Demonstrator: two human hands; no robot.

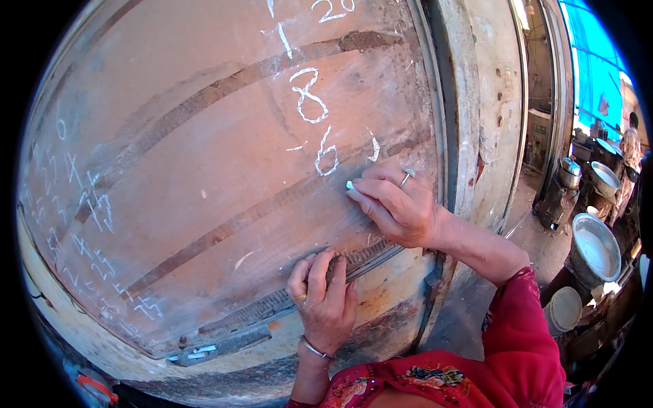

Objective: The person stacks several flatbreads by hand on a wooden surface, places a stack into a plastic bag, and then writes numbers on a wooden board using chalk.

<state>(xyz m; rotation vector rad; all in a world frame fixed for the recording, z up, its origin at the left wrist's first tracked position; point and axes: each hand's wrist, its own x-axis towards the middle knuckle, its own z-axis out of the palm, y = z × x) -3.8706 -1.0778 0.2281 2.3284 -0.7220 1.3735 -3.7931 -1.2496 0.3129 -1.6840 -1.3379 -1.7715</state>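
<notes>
Before me is a worn brown board (214, 137) with white chalk numerals (326, 153) on it. My right hand (400, 204) pinches a short piece of white chalk (350, 185) between thumb and fingers, just below and right of the lowest large numeral. The chalk is close to the board; I cannot tell whether it touches. Lower down, my left hand (324, 296) rests its bent, spread fingers on the board's bottom edge. It seems to hold nothing, though its palm side is partly hidden.
Chalk sticks (204, 351) lie on a small ledge (245, 347) at the board's lower left. A door frame (461, 102) borders the right side. Beyond it are metal basins (596, 247), a pot on a stove (569, 173) and a standing person (631, 148).
</notes>
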